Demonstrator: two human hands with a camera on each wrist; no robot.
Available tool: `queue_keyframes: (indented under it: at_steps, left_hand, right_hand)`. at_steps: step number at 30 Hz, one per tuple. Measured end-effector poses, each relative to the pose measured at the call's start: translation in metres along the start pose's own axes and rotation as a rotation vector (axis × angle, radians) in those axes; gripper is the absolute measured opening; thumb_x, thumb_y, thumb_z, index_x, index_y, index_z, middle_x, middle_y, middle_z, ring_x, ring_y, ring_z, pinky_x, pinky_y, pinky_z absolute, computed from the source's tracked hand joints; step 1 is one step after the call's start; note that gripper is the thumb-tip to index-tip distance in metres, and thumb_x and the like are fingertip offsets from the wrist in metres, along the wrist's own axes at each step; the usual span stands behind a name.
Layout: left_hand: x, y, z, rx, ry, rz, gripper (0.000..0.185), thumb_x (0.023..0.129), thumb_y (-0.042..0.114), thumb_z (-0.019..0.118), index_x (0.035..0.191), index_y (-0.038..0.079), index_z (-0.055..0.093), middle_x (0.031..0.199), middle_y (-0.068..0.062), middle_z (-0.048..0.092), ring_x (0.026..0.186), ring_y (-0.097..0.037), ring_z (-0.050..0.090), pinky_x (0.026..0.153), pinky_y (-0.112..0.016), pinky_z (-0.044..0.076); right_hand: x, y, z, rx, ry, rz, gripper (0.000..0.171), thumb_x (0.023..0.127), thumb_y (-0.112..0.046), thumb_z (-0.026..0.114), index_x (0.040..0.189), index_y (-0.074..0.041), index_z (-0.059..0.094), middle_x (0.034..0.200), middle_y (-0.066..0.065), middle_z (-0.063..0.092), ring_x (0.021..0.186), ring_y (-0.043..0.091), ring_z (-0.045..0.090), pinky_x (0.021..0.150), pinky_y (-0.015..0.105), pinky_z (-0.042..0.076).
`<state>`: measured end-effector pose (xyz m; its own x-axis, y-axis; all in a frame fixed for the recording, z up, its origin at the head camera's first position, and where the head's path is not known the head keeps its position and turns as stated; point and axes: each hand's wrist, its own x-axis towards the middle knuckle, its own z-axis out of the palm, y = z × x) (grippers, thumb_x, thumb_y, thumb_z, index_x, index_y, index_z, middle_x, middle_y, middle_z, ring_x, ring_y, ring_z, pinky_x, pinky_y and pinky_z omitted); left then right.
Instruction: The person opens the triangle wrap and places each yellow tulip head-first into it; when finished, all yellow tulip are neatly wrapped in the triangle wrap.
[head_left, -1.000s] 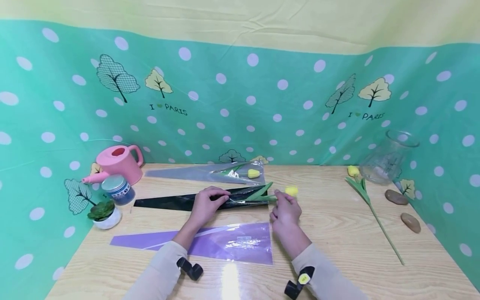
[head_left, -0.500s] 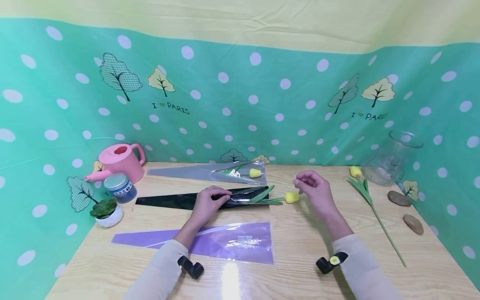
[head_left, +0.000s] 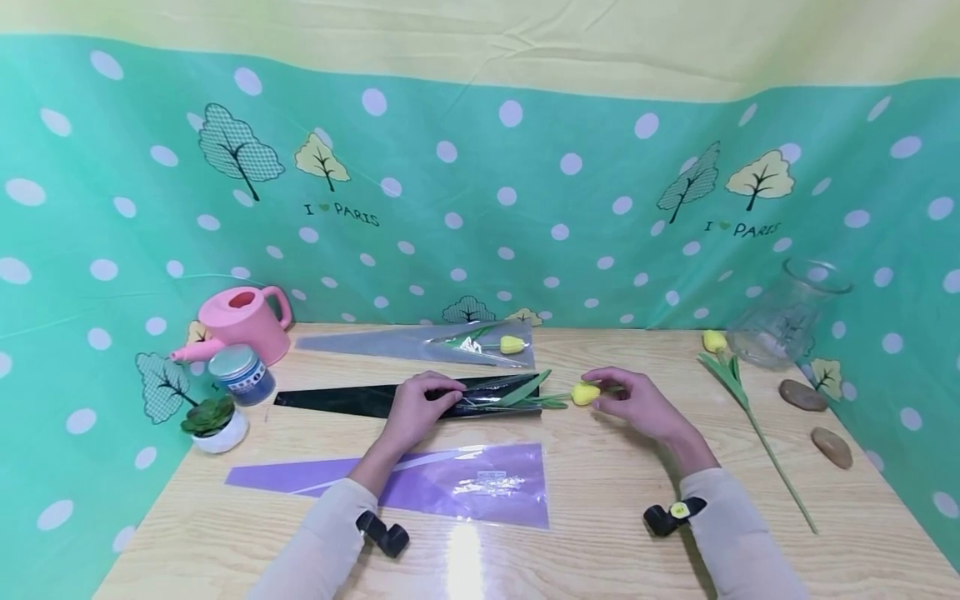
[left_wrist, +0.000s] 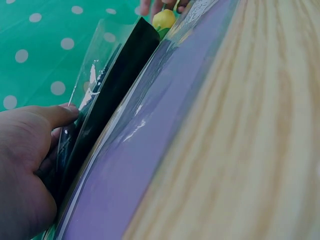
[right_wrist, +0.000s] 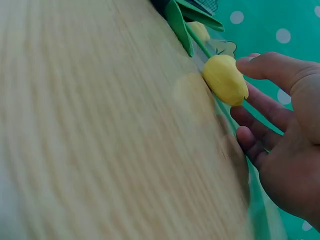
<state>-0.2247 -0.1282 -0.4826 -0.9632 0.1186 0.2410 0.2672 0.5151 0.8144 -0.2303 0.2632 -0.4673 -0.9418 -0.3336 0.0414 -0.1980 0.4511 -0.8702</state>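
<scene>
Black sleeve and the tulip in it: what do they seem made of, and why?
Black sleeve: probably glossy plastic film, clear-fronted, with sharp white glints. Tulip: perhaps foam or soft plastic, matt, as its smooth bloom shows no sharp glints.

A pink watering can (head_left: 243,327) stands at the back left of the table (head_left: 600,542), a blue lidded jar (head_left: 247,383) and a potted succulent (head_left: 208,415) just in front. Back right, near two brown stones (head_left: 803,395), a glass vase (head_left: 776,333) stands before green polka-dotted cloth (head_left: 536,217).
</scene>
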Motion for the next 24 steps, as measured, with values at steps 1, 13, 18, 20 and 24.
queue_keyframes:
  at_steps: [1,13,18,20,24]
  left_hand:
    - [0.000,0.001,0.000,-0.003,0.001,-0.001,0.012,0.090,0.018,0.081,0.100,0.024,0.084,0.107,0.002,0.078,0.109,-0.020,0.072,0.104,-0.044,0.053]
    - [0.001,0.000,0.002,-0.001,-0.020,0.001,0.011,0.091,0.019,0.080,0.100,0.024,0.084,0.107,0.002,0.078,0.110,-0.020,0.071,0.105,-0.043,0.053]
    - [0.000,0.000,0.002,-0.003,-0.020,0.005,0.011,0.091,0.019,0.080,0.101,0.025,0.083,0.108,0.003,0.078,0.111,-0.020,0.071,0.106,-0.044,0.053]
    - [0.000,0.000,0.001,0.001,-0.019,0.007,0.012,0.091,0.019,0.080,0.101,0.025,0.083,0.108,0.004,0.078,0.111,-0.020,0.071,0.106,-0.044,0.053]
    - [0.000,-0.001,-0.001,0.017,-0.020,0.012,0.012,0.092,0.019,0.080,0.100,0.027,0.083,0.108,0.004,0.078,0.111,-0.020,0.071,0.105,-0.044,0.053]
  right_hand:
    - [0.000,0.002,0.000,-0.001,-0.005,-0.005,0.043,0.091,-0.010,0.076,0.133,-0.010,0.066,0.129,0.016,0.067,0.115,0.030,0.062,0.090,0.022,0.053]
    - [-0.001,0.008,0.011,-0.113,0.070,-0.024,0.034,0.095,-0.009,0.073,0.129,-0.013,0.070,0.124,0.011,0.071,0.101,0.019,0.061,0.082,0.025,0.052]
    - [0.000,0.003,0.009,-0.121,0.092,0.015,0.034,0.094,-0.009,0.074,0.128,-0.013,0.071,0.118,0.011,0.071,0.098,0.021,0.062,0.083,0.025,0.054]
    - [0.000,0.000,0.008,-0.107,0.092,0.016,0.034,0.093,-0.009,0.074,0.127,-0.012,0.071,0.115,0.011,0.071,0.098,0.021,0.063,0.083,0.024,0.055]
    - [0.002,-0.009,0.011,-0.069,0.091,0.010,0.033,0.094,-0.008,0.073,0.127,-0.010,0.071,0.111,0.012,0.070,0.095,0.020,0.063,0.078,0.022,0.055]
